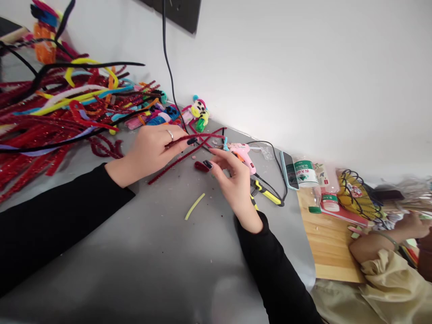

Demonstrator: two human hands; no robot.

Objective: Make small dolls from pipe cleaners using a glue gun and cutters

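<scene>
Between the thumb and fingers of my left hand (153,148) is a dark red pipe cleaner (211,135), its free end reaching right above my other hand. My right hand (232,173) pinches a small dark red folded pipe-cleaner piece (201,166). Another dark red pipe cleaner (168,169) lies slantwise on the grey mat beneath my left hand. Nearer to me rests a short pale yellow-green strip (195,206). Just behind my right hand stands a pink glue gun (243,155), with yellow-handled pliers (266,192) to its right.
A heap of mixed pipe cleaners (60,121) covers the left side. Small pipe-cleaner dolls (199,110) stand by the wall. A phone (289,170), a bottle (305,172) and a yellow basket (359,193) are at right, near another person's arm (374,245). A black cord (168,63) hangs down.
</scene>
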